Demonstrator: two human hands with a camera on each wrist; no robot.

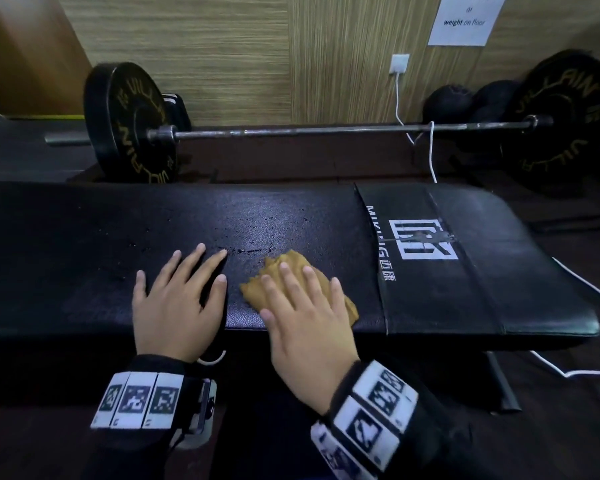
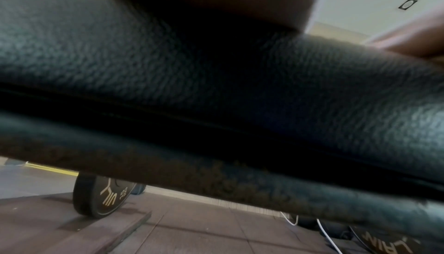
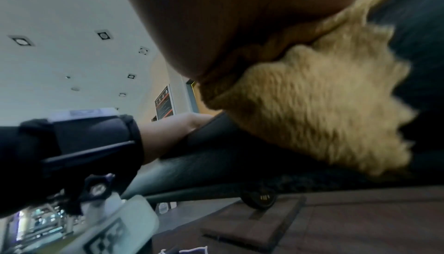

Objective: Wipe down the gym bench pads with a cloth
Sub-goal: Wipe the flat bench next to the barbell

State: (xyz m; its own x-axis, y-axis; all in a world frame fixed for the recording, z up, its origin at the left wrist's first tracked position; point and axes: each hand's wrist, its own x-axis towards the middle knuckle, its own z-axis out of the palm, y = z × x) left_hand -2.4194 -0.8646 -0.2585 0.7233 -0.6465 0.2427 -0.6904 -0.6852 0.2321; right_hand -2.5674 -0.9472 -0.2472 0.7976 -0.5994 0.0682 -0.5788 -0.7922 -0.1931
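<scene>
Tan cloth point(image 1: 293, 282) lies flat on the black pad point(image 1: 84, 244), pressed under the right hand point(image 1: 305, 327), fingers straight. Left hand point(image 1: 177, 306) rests flat beside it, fingers spread, holding nothing. Barbell point(image 1: 291, 129) lies behind, along a wood-panel wall point(image 1: 222, 57).

Bench pad point(image 1: 84, 237) lies bare left of the left hand point(image 1: 179, 299); barbell point(image 1: 291, 131) blocks behind.

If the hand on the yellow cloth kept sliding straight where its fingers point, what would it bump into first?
Probably nothing on the bench pad: the right hand points across bare pad toward its far edge. Beyond that lies the barbell, lower down, though depth is unclear.
</scene>
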